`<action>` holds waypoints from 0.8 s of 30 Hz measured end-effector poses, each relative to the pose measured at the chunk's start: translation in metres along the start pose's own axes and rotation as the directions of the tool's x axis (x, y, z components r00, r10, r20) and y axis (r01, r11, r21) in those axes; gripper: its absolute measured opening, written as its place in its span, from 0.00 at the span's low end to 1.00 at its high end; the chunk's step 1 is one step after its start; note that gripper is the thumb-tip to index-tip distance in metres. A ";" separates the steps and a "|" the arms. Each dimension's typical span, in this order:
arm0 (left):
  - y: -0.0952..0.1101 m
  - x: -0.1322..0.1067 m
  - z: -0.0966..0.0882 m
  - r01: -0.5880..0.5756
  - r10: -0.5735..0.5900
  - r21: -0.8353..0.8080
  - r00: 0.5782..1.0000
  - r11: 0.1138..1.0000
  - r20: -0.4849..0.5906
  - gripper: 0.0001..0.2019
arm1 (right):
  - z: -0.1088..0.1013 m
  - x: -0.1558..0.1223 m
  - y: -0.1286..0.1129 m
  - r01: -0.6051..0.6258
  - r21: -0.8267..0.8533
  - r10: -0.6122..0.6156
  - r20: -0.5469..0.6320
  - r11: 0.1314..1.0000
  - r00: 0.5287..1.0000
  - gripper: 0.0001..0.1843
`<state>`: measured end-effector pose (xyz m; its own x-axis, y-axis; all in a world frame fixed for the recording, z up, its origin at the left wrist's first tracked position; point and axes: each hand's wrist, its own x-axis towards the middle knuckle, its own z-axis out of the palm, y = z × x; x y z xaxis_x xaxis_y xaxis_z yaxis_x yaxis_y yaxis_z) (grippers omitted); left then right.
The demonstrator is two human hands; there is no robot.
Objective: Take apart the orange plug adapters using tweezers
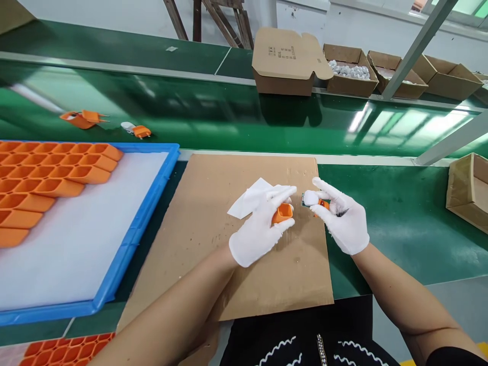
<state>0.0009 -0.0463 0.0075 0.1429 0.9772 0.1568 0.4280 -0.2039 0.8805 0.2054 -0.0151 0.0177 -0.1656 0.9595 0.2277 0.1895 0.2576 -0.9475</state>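
Over the brown cardboard sheet [213, 244] on the green bench [400, 218], two hands in white gloves are close together. The left hand [259, 234] has its grip pinched on a small orange shell [282, 212]. The open side of the shell faces the other hand. A white cloth [249, 199] lies just behind this hand, close to its fingers. The right hand [343, 219] has its grip pinched on a little white and orange part [313, 199]. It is held near the shell but does not touch it. To the left sits a blue tray [145, 213] with rows of orange shells [57, 175] packed side by side. Loose orange pieces [82, 119] lie on the shiny green belt [229, 112] behind. Brown boxes [287, 61] stand far back, one with small white parts [348, 70] inside.
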 end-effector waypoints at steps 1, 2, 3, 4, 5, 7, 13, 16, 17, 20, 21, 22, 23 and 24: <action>-0.001 -0.001 0.001 0.001 -0.001 -0.027 1.000 1.000 -0.026 0.25 | 0.000 0.000 0.001 -0.005 0.017 0.005 -0.008 1.000 1.000 0.27; -0.001 -0.002 0.002 -0.001 -0.004 -0.088 0.999 0.996 -0.053 0.27 | 0.001 0.000 0.002 0.009 0.029 -0.008 -0.017 1.000 1.000 0.27; 0.000 -0.002 0.002 -0.010 -0.004 -0.178 0.997 0.984 -0.078 0.29 | 0.002 -0.001 0.002 0.041 0.044 -0.040 -0.027 0.998 0.999 0.26; 0.000 -0.002 0.002 -0.025 -0.003 -0.283 0.995 0.959 -0.098 0.32 | 0.002 -0.001 0.002 0.086 0.064 -0.084 -0.039 0.994 0.996 0.25; 0.001 -0.001 0.002 -0.038 -0.005 -0.384 0.994 0.923 -0.112 0.33 | 0.003 -0.002 0.001 0.138 0.087 -0.134 -0.047 0.987 0.990 0.24; 0.004 0.000 0.000 -0.039 -0.025 -0.515 0.993 0.856 -0.117 0.31 | 0.004 -0.003 -0.001 0.233 0.126 -0.228 -0.054 0.964 0.972 0.24; 0.011 0.001 -0.006 0.000 -0.068 -0.613 0.994 0.790 -0.087 0.18 | 0.002 -0.004 -0.004 0.342 0.119 -0.340 -0.039 0.932 0.940 0.26; 0.012 0.000 -0.006 -0.072 -0.029 -0.616 0.988 0.784 -0.152 0.17 | 0.002 -0.004 -0.006 0.394 0.137 -0.395 -0.022 0.909 0.919 0.27; 0.013 -0.001 -0.005 -0.086 -0.028 -0.609 0.984 0.789 -0.174 0.17 | 0.002 -0.003 -0.007 0.411 0.154 -0.414 -0.014 0.898 0.910 0.28; 0.016 -0.004 -0.003 -0.015 -0.106 -0.573 0.978 0.819 -0.178 0.17 | 0.003 -0.003 -0.008 0.442 0.172 -0.449 0.000 0.880 0.894 0.31; 0.017 -0.005 -0.002 0.033 -0.148 -0.559 0.975 0.828 -0.163 0.17 | 0.004 -0.003 -0.008 0.450 0.164 -0.456 -0.002 0.878 0.890 0.32; 0.018 -0.006 -0.002 0.072 -0.184 -0.554 0.972 0.829 -0.149 0.19 | 0.004 -0.003 -0.008 0.456 0.152 -0.461 -0.008 0.877 0.888 0.32; 0.018 -0.007 -0.002 0.098 -0.207 -0.562 0.969 0.821 -0.133 0.20 | 0.005 -0.003 -0.007 0.458 0.136 -0.460 -0.017 0.878 0.888 0.32; 0.019 -0.008 -0.002 0.109 -0.215 -0.586 0.970 0.803 -0.114 0.22 | 0.005 -0.003 -0.006 0.458 0.118 -0.458 -0.028 0.881 0.889 0.32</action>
<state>0.0065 -0.0574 0.0237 -0.0551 0.9984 0.0141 -0.1642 -0.0230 0.9862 0.2000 -0.0201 0.0220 -0.2068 0.7378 0.6426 -0.0228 0.6530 -0.7570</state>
